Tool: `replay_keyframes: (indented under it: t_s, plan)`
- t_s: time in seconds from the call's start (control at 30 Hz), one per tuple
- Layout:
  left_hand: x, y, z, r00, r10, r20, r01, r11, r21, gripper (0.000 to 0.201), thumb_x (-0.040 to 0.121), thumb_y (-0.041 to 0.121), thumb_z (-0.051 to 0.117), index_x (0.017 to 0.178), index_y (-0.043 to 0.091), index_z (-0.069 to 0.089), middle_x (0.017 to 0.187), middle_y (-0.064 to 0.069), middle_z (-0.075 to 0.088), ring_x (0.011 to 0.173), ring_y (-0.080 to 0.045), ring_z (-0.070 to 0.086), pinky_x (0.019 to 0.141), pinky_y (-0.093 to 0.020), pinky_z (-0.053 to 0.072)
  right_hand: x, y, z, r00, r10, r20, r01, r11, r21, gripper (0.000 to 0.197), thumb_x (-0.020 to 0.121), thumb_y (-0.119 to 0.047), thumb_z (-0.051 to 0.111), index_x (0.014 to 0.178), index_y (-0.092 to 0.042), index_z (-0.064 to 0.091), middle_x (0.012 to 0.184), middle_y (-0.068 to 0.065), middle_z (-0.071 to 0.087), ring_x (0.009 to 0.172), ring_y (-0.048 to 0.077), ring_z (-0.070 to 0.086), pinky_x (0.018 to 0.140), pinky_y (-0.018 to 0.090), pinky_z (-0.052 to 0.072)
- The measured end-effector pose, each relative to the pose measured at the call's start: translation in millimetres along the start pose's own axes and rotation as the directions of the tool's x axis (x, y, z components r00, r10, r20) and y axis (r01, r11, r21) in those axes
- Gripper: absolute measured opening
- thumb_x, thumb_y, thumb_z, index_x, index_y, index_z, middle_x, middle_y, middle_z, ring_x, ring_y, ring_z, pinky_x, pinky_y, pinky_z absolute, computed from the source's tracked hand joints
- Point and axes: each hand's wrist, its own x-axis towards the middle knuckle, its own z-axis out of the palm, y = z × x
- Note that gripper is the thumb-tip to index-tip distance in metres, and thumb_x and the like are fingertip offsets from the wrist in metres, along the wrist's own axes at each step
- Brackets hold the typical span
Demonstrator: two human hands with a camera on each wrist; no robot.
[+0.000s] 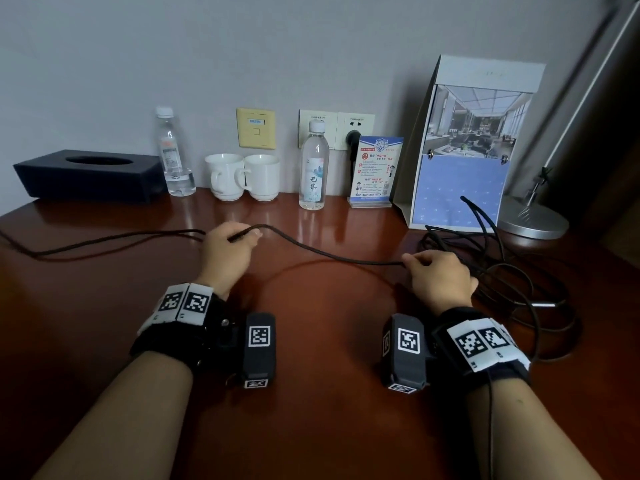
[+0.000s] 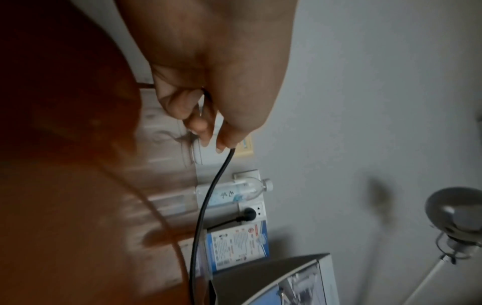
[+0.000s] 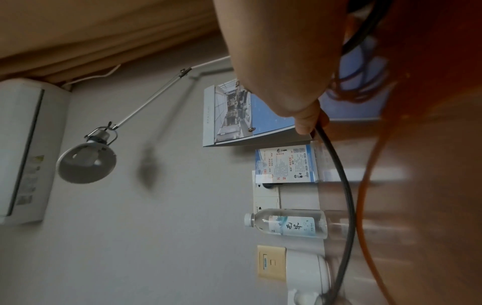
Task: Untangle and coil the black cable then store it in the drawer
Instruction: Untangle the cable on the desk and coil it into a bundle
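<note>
From the head view, the left hand (image 1: 227,249) has its fingers curled round the black cable (image 1: 329,256), pinching it near the fingertips, and the right hand (image 1: 440,277) is closed on the same cable a stretch further along. Between the two hands the cable sags in a shallow arc above the glossy red-brown surface (image 1: 311,358), which mirrors it. Beyond the left hand a long run trails away to that hand's outer side across the surface. Beyond the right hand, on its outer side, lies the tangle (image 1: 502,278): several loose round loops, thin and matte, piled over each other. By my reading this is the untangling step, feeding out a straight length; next the right hand would need to draw more cable free of the loops without tightening a knot. No drawer is in view.

From the left wrist view, the left hand's thumb and fingertips (image 2: 224,142) clamp the cable, a smooth round rubbery cord that leaves the fingertips and curves away ahead of them. A clear plastic water bottle (image 2: 242,193) stands by the wall past the fingers.

From the right wrist view, the right hand (image 3: 287,72) shows mostly its back; the thumb tip presses the cable, which leaves it in a long stiff bow. More dark strands pass behind the wrist.
</note>
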Motion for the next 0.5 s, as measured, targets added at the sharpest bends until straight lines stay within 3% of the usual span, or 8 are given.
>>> replay_keyframes:
  t_s: [0.03, 0.1, 0.17, 0.23, 0.33, 0.4, 0.5]
  plan:
    - [-3.2, 3.7, 6.2, 0.999, 0.011, 0.048, -0.011, 1.000, 0.003, 0.004, 0.091, 0.019, 0.064, 0.090, 0.017, 0.067, 0.088, -0.004, 0.066, 0.058, -0.015, 0.052, 0.048, -0.016, 0.040, -0.9, -2.7, -1.1, 1.000, -0.012, -0.006, 0.012, 1.000, 0.000, 0.028, 0.093, -0.045, 0.056, 0.103, -0.025, 0.072, 0.111, 0.009, 0.069, 0.117, 0.033, 0.053, 0.101, 0.040, 0.027]
    - [-7.5, 9.6, 15.5, 0.992, 0.016, 0.126, -0.022, 0.998, 0.051, 0.025, 0.094, 0.020, 0.060, 0.119, 0.017, 0.061, 0.116, -0.003, 0.062, 0.062, -0.015, 0.059, 0.040, -0.009, 0.037, -4.1, -9.1, -2.8, 0.998, -0.060, 0.005, 0.060, 0.998, 0.001, 0.029, 0.094, -0.046, 0.054, 0.099, -0.024, 0.071, 0.109, 0.010, 0.069, 0.116, 0.033, 0.053, 0.100, 0.040, 0.028]
    - [-11.9, 12.5, 20.5, 0.977, 0.025, 0.213, -0.059, 0.986, 0.156, 0.054, 0.093, 0.024, 0.061, 0.143, 0.028, 0.041, 0.138, 0.005, 0.041, 0.072, -0.013, 0.063, 0.041, -0.013, 0.042, -8.8, -15.6, -3.4, 0.992, -0.121, 0.041, 0.121, 0.993, 0.000, 0.028, 0.095, -0.048, 0.052, 0.089, -0.024, 0.066, 0.106, 0.010, 0.069, 0.115, 0.033, 0.054, 0.099, 0.040, 0.029]
    - [-17.9, 14.2, 23.5, 0.959, 0.049, 0.281, -0.114, 0.969, 0.219, 0.070, 0.090, 0.026, 0.065, 0.149, 0.035, 0.028, 0.148, 0.011, 0.017, 0.084, -0.010, 0.061, 0.042, -0.017, 0.048, -11.8, -19.5, -3.9, 0.983, -0.166, 0.074, 0.166, 0.986, 0.007, 0.029, 0.095, -0.048, 0.051, 0.084, -0.024, 0.062, 0.104, 0.010, 0.069, 0.113, 0.033, 0.055, 0.097, 0.040, 0.030]
    - [-25.7, 18.3, 27.9, 0.922, 0.122, 0.368, -0.199, 0.963, 0.180, 0.072, 0.088, 0.020, 0.067, 0.148, 0.038, 0.031, 0.157, 0.018, -0.003, 0.100, -0.010, 0.060, 0.046, -0.021, 0.052, -12.5, -20.2, -3.8, 0.972, -0.218, 0.087, 0.212, 0.974, 0.076, 0.031, 0.093, -0.050, 0.054, 0.084, -0.022, 0.065, 0.092, 0.005, 0.068, 0.109, 0.032, 0.056, 0.099, 0.042, 0.031]
    - [-32.0, 22.2, 32.5, 0.878, 0.138, 0.458, -0.227, 0.963, 0.144, 0.069, 0.090, 0.017, 0.066, 0.146, 0.039, 0.034, 0.159, 0.014, 0.006, 0.093, -0.006, 0.064, 0.046, -0.024, 0.053, -12.5, -19.2, -0.4, 0.956, -0.272, 0.110, 0.255, 0.956, 0.148, 0.030, 0.090, -0.050, 0.058, 0.075, -0.025, 0.063, 0.080, -0.003, 0.066, 0.102, 0.029, 0.059, 0.102, 0.044, 0.036]
    - [-45.9, 27.8, 45.4, 0.783, 0.136, 0.607, -0.205, 0.978, 0.044, 0.061, 0.093, 0.015, 0.061, 0.145, 0.036, 0.036, 0.149, 0.002, 0.038, 0.081, -0.008, 0.068, 0.044, -0.022, 0.049, -11.9, -18.8, 7.7, 0.907, -0.384, 0.172, 0.331, 0.904, 0.270, 0.027, 0.085, -0.048, 0.066, 0.065, -0.031, 0.062, 0.065, -0.013, 0.064, 0.083, 0.015, 0.062, 0.097, 0.047, 0.043]
